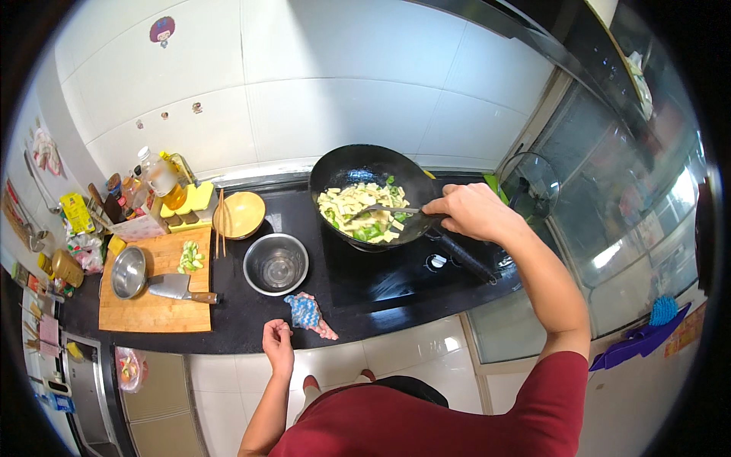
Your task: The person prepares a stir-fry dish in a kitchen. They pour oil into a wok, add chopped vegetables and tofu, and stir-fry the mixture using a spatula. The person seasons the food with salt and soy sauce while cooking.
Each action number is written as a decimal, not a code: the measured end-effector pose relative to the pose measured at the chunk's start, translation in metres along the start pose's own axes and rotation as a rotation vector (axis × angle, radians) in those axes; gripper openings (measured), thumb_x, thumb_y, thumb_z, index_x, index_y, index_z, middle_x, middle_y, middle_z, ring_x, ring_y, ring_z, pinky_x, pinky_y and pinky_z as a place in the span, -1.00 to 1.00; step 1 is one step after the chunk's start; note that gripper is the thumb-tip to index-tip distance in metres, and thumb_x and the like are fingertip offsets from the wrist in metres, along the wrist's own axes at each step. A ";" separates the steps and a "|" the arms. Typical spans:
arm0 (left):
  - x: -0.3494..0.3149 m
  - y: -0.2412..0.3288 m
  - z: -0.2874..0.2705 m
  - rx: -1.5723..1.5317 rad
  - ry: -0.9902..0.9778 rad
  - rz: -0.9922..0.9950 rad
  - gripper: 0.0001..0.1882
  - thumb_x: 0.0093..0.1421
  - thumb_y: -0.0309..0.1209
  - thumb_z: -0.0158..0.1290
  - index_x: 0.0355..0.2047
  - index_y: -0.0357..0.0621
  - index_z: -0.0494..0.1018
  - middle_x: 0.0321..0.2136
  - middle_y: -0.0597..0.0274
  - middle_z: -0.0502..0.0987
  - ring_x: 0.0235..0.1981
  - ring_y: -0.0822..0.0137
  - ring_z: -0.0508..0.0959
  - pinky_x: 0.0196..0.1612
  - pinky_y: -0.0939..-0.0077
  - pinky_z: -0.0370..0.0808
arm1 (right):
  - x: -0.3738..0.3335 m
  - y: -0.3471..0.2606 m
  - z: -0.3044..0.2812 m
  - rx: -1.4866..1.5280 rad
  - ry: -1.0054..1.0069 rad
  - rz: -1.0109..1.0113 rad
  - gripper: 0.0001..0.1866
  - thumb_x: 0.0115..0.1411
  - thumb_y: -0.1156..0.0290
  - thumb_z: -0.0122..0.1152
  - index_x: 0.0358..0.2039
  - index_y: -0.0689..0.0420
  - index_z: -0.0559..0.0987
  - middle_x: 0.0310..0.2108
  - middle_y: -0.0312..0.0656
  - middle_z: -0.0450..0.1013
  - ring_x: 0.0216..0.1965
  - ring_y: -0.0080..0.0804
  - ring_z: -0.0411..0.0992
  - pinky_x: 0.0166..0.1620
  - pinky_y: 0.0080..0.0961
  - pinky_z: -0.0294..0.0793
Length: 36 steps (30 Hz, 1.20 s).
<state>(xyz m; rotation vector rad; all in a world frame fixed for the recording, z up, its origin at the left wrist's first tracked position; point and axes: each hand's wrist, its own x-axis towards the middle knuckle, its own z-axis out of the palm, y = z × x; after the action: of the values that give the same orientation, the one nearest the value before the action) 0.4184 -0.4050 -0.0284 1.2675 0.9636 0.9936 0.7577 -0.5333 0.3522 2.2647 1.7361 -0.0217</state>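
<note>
We see the slim grey spatula (400,209) in the deep, round black wok (343,164), lying directly to the left of the right hand (474,212), which grasps its handle with the fingers closed around it. This hand is much the nearer one: the left hand (279,344) hangs well apart, at the counter's front edge beside the blue-and-white textured cloth (304,311). Its fingers curl toward the thumb, and we cannot tell whether they hold anything.

The spatula's long axis runs nearly level across the wok, from the hand on the right toward the left. Its working end points left, away from the grip, and sits among the pale yellow strips and green pieces of food (362,199), which partly hide it. We also note the wok's straight black handle (466,257), which slants down and right, below the right hand and apart from it.
</note>
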 end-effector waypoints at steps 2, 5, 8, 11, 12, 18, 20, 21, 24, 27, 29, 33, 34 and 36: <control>0.001 0.002 0.002 0.028 -0.003 0.010 -0.92 0.29 -0.48 0.04 -0.23 -0.17 0.40 -0.40 0.37 0.46 -0.46 0.56 0.44 -0.38 0.69 0.38 | -0.018 0.005 -0.009 -0.033 0.082 -0.025 -0.59 0.04 0.37 0.27 -0.03 -0.12 0.63 -0.35 -0.13 0.48 -0.28 -0.11 0.52 -0.20 -0.21 0.52; 0.001 0.005 0.003 0.040 -0.021 0.035 -0.91 0.29 -0.47 0.05 -0.23 -0.17 0.40 -0.41 0.37 0.46 -0.45 0.56 0.44 -0.38 0.68 0.39 | -0.039 0.010 -0.023 0.042 0.002 0.005 -0.60 0.02 0.35 0.28 -0.05 -0.12 0.64 -0.36 -0.10 0.53 -0.25 -0.09 0.53 -0.19 -0.20 0.52; 0.000 0.000 0.005 0.029 -0.033 0.020 -0.91 0.29 -0.47 0.05 -0.22 -0.18 0.40 -0.41 0.37 0.46 -0.45 0.55 0.44 -0.37 0.67 0.39 | -0.031 0.004 -0.005 0.069 -0.061 0.056 -0.64 0.06 0.35 0.26 -0.07 -0.14 0.66 -0.28 -0.06 0.59 -0.17 -0.10 0.56 -0.08 -0.20 0.54; -0.003 0.000 0.003 0.015 -0.037 0.009 -0.91 0.29 -0.47 0.04 -0.22 -0.19 0.40 -0.41 0.37 0.46 -0.45 0.55 0.45 -0.37 0.68 0.38 | -0.004 -0.005 0.032 0.012 0.003 0.133 -0.64 0.07 0.32 0.24 -0.07 -0.17 0.65 -0.25 -0.06 0.60 -0.19 -0.10 0.58 -0.10 -0.18 0.56; -0.003 0.000 0.001 0.022 -0.032 0.010 -0.91 0.29 -0.48 0.04 -0.22 -0.19 0.40 -0.41 0.37 0.46 -0.45 0.56 0.45 -0.37 0.68 0.38 | 0.005 -0.007 0.042 -0.010 0.040 0.169 -0.65 0.08 0.32 0.24 -0.07 -0.16 0.65 -0.24 -0.06 0.59 -0.19 -0.11 0.58 -0.10 -0.18 0.56; -0.003 0.004 -0.013 0.075 0.017 0.008 -0.92 0.29 -0.48 0.04 -0.22 -0.17 0.40 -0.41 0.38 0.46 -0.45 0.56 0.44 -0.38 0.67 0.38 | 0.004 0.031 0.050 0.216 0.110 0.330 -0.63 0.10 0.29 0.19 -0.05 -0.10 0.64 -0.17 -0.04 0.59 -0.13 -0.06 0.56 -0.03 -0.17 0.54; -0.001 -0.002 -0.019 0.049 0.048 0.021 -0.92 0.29 -0.48 0.05 -0.23 -0.17 0.41 -0.41 0.39 0.46 -0.45 0.56 0.44 -0.38 0.67 0.39 | -0.004 0.061 0.046 0.296 0.177 0.291 -0.65 0.10 0.28 0.18 -0.08 -0.04 0.66 -0.18 -0.04 0.59 -0.12 -0.08 0.56 -0.02 -0.20 0.53; -0.003 -0.010 -0.022 0.021 0.054 0.017 -0.92 0.29 -0.47 0.05 -0.23 -0.17 0.41 -0.41 0.38 0.47 -0.45 0.56 0.44 -0.38 0.67 0.39 | -0.004 0.064 0.039 0.350 0.151 0.356 -0.68 0.11 0.27 0.18 -0.11 0.00 0.67 -0.22 -0.04 0.60 -0.12 -0.11 0.56 -0.02 -0.23 0.52; -0.009 -0.008 -0.014 0.051 0.025 0.023 -0.91 0.29 -0.47 0.05 -0.22 -0.17 0.41 -0.40 0.38 0.47 -0.44 0.56 0.45 -0.37 0.67 0.40 | 0.013 0.108 0.077 0.552 0.113 0.451 -0.68 0.20 0.40 0.09 -0.07 0.21 0.60 -0.50 -0.10 0.57 -0.61 -0.46 0.51 -0.53 -0.48 0.49; -0.015 0.005 -0.007 0.027 0.038 -0.010 -0.92 0.27 -0.54 0.04 -0.23 -0.22 0.42 -0.42 0.35 0.48 -0.42 0.54 0.45 -0.30 0.65 0.45 | 0.052 0.118 0.099 1.090 -0.103 0.635 -0.68 0.24 0.39 0.06 -0.01 0.13 0.57 -0.60 -0.17 0.50 -0.77 -0.58 0.33 -0.74 -0.59 0.22; -0.016 0.006 -0.010 0.016 0.050 -0.009 -0.92 0.27 -0.54 0.04 -0.23 -0.22 0.42 -0.41 0.35 0.48 -0.42 0.54 0.45 -0.30 0.65 0.45 | 0.080 0.107 0.113 1.260 -0.064 0.639 -0.71 0.25 0.35 0.09 -0.04 0.09 0.58 -0.65 -0.21 0.46 -0.83 -0.66 0.17 -0.76 -0.64 0.08; -0.014 0.012 -0.023 0.046 0.049 0.019 -0.94 0.28 -0.54 0.03 -0.23 -0.22 0.42 -0.42 0.35 0.48 -0.43 0.56 0.45 -0.30 0.66 0.44 | 0.115 0.079 0.119 1.324 -0.005 0.468 -0.65 0.23 0.37 0.15 0.03 0.10 0.56 -0.63 -0.25 0.45 -0.81 -0.65 0.20 -0.75 -0.64 0.10; -0.014 0.013 -0.025 0.048 0.046 0.023 -0.94 0.28 -0.54 0.02 -0.24 -0.22 0.42 -0.42 0.35 0.48 -0.43 0.56 0.45 -0.30 0.66 0.44 | 0.123 0.081 0.124 1.203 0.038 0.341 -0.60 0.17 0.36 0.20 0.05 0.12 0.56 -0.62 -0.19 0.47 -0.78 -0.55 0.27 -0.69 -0.57 0.26; -0.012 0.011 -0.031 0.054 0.049 0.016 -0.94 0.28 -0.55 0.02 -0.24 -0.22 0.42 -0.43 0.35 0.48 -0.43 0.56 0.45 -0.31 0.66 0.44 | 0.125 0.057 0.098 0.775 0.096 0.184 -0.54 0.09 0.33 0.24 0.05 0.07 0.58 -0.46 -0.08 0.57 -0.56 -0.31 0.51 -0.43 -0.39 0.54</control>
<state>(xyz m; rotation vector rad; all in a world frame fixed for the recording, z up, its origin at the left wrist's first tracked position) 0.3844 -0.4071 -0.0188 1.3028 1.0258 1.0213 0.8624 -0.4518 0.2472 2.9881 1.7528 -0.6640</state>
